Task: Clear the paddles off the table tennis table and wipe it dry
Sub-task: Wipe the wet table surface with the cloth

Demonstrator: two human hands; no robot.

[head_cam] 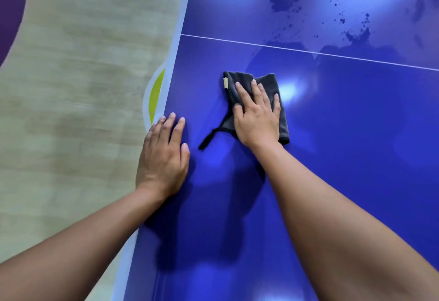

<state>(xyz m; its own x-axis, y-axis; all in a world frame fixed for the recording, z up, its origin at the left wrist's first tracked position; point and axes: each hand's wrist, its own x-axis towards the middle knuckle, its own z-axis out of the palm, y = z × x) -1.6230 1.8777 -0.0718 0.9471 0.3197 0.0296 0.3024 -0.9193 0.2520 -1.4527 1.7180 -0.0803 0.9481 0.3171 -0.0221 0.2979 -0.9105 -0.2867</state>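
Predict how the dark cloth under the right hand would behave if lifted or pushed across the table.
Likely floppy: the cloth lies folded and rumpled, with a loose loop trailing. Probably light; the flat right hand alone pins it. It should slide easily on the glossy table, perhaps bunching.

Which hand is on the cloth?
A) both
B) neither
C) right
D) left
C: the right hand lies flat, fingers straight, on the dark grey cloth, while the left hand rests on the bare blue table near its edge, apart from the cloth.
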